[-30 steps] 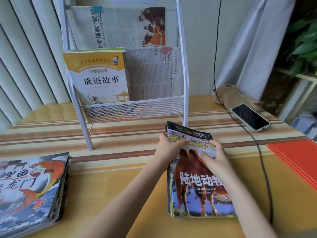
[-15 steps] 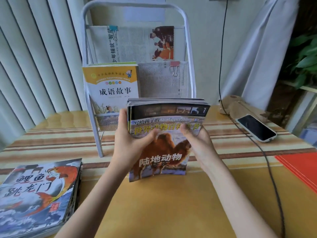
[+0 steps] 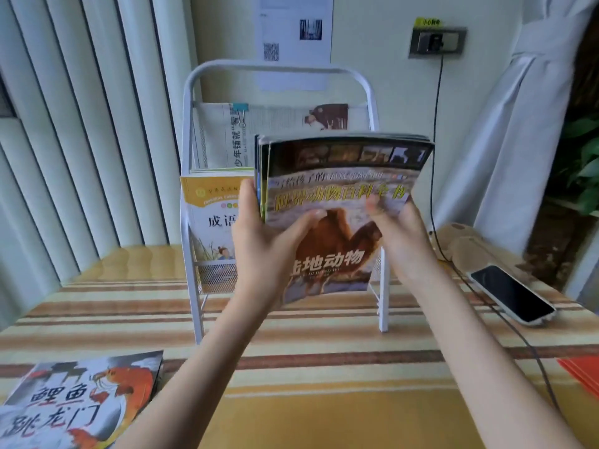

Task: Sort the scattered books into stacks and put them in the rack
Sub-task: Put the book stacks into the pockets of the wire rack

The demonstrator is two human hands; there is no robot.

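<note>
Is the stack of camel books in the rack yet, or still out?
Still out. Both hands, left and right, hold the camel books upright in front of the rack, above the table.

A: The rack (image 3: 191,196) looks like painted white metal tubing, smooth, with a fine wire mesh along its lower front.

B: And the stack of books (image 3: 343,202) in front of the rack?

A: Paper, with glossy covers; the top one catches a sheen. The yellow book (image 3: 210,215) inside the rack has a smooth, duller cover, and the newspaper (image 3: 223,137) behind it is matt newsprint.

B: The table (image 3: 324,400) under the rack?

A: Covered in a shiny, smooth striped sheet. Right of the rack, the phone (image 3: 512,294) has a glossy dark screen; the curtain (image 3: 518,124) is soft matt cloth.
</note>
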